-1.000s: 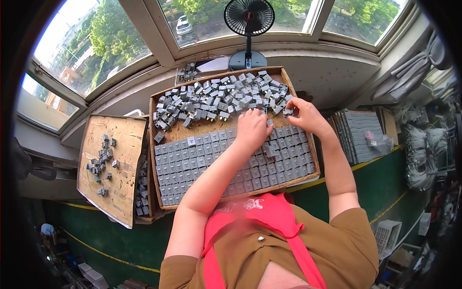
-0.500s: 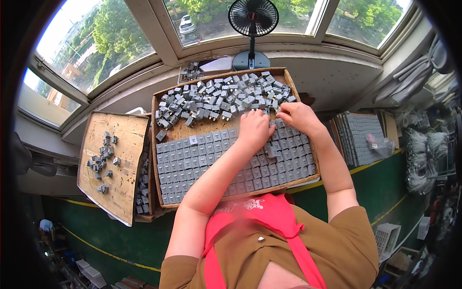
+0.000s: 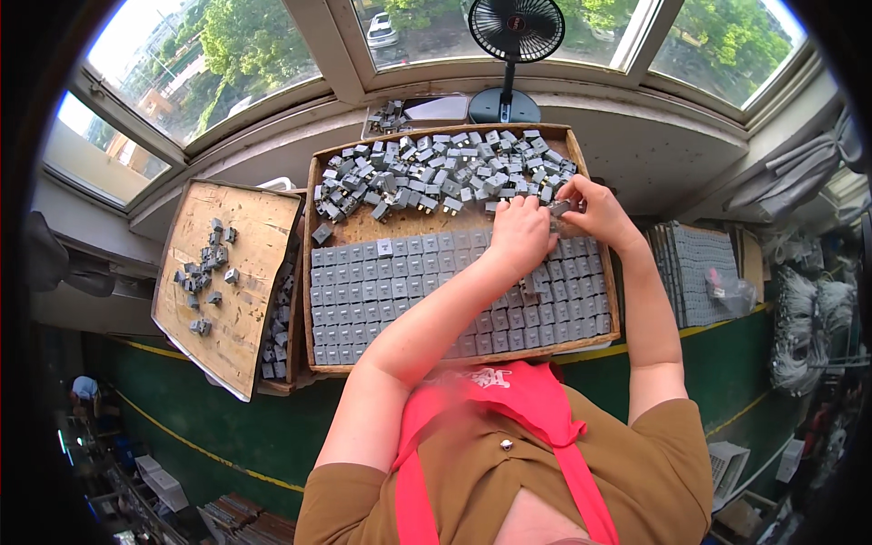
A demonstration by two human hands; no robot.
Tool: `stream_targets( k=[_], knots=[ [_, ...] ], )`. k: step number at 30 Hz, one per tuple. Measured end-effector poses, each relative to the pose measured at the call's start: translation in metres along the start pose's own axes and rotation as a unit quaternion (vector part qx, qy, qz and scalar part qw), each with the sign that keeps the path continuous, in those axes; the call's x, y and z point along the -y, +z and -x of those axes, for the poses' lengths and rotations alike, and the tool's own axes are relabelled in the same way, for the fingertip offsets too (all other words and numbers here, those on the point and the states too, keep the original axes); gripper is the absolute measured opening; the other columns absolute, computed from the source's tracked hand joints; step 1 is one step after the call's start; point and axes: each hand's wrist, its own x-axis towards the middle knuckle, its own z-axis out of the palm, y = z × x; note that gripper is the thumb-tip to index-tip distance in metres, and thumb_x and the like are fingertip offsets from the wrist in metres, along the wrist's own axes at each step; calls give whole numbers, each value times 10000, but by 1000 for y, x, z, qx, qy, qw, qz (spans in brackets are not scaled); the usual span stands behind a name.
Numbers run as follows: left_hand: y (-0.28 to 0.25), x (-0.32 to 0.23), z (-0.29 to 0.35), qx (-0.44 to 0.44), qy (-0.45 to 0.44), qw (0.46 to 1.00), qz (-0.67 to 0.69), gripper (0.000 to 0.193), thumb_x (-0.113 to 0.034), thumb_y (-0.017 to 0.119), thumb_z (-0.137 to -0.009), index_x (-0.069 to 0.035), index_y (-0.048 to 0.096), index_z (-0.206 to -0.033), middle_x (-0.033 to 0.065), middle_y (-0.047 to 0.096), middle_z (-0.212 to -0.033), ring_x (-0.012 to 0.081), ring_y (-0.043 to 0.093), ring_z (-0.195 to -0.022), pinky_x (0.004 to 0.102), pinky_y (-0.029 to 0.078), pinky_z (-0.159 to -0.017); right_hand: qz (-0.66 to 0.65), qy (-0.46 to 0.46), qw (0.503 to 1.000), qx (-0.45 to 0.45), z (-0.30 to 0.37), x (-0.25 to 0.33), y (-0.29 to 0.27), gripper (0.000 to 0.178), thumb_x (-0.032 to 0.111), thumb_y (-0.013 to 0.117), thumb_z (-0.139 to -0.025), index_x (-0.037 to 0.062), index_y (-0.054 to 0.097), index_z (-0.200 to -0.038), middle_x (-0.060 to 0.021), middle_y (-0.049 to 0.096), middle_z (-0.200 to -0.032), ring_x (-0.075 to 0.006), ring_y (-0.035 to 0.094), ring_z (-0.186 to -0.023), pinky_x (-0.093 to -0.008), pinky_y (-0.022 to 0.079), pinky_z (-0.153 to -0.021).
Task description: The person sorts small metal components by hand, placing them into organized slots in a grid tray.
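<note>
At the left, a wooden board [image 3: 254, 286] lies askew over a box [image 3: 295, 352]; it probably doubles as a rest for the few scattered parts [image 3: 215, 259] on it. To its right, the tray [image 3: 359, 231] carries grey parts in two zones: a loose heap [image 3: 436, 173] at the far side and aligned rows [image 3: 391, 291] at the near side. The bare strip between them presumably keeps the zones apart. The raised rim likely confines both.

The left hand [image 3: 524, 234] bends over the far edge of the rows, fingertips toward the heap. Whether it grips anything cannot be told. The right hand [image 3: 595, 213] pinches a grey part [image 3: 560, 208] between thumb and fingers, just beside the left hand; a fingertip pinch probably suits so small a piece.

Surface: worn, stained wood, on board and tray alike. Room, left to right: green floor [image 3: 272, 418] with yellow lines; windows [image 3: 427, 27] beyond the tray; fan [image 3: 516, 32] on the ledge, presumably set there to face the worker; stacked trays [image 3: 704, 263]; clear bag [image 3: 734, 292] on the stack; pale bundles [image 3: 799, 345].
</note>
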Motion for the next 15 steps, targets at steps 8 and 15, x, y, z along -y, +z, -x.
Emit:
stream_targets(
  k=[8,15],
  knots=[
    [-13,-2,-3,84,-17,996,-21,308,-378,653,-800,-97,657,-925,64,595,-953,229,549,-983,401,382,-872,14,72,982,176,1,-13,-22,241,104,665,-791,22,680,-1017,-126,695,-907,-211,657,-836,-317,510,-785],
    [-6,-9,-13,32,37,999,21,279,-327,647,-813,-91,643,-962,75,598,-960,244,552,-1001,410,402,-859,161,-39,986,-8,12,-15,-16,188,101,695,-759,35,659,-931,-103,636,-865,-273,631,-792,-351,516,-726]
  ],
)
